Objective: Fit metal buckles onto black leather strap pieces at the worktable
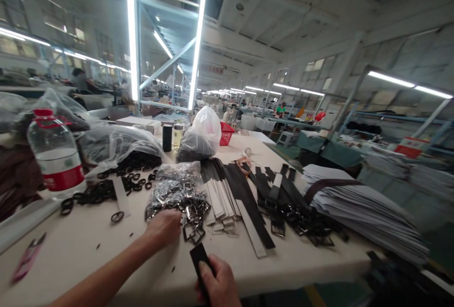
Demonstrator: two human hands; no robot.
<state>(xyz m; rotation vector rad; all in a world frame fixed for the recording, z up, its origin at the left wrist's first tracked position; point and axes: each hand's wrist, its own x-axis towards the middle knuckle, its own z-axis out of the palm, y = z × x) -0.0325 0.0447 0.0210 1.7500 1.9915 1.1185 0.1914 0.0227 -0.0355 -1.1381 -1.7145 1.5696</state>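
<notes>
My right hand (220,281) grips a black strap (199,257) near the table's front edge, thumb on top, its squared end pointing up and away from me. At the near left edge of a pile of metal buckles (191,212), my left hand (166,227) has its fingers curled; what they hold, if anything, is hidden. The buckles spill from a clear plastic bag (179,172). White-faced strips (216,198) and black strips (244,184) lie stacked right of the pile. Farther right are black straps with buckles on them (278,225).
Black loops (117,217) lie scattered on the table (142,274) at left, beside a large red-capped bottle (56,155). A pink-handled tool (28,259) is at the near left. Stuffed bags (200,134) and a red basket (226,133) stand behind; a sheet stack (362,207) sits right.
</notes>
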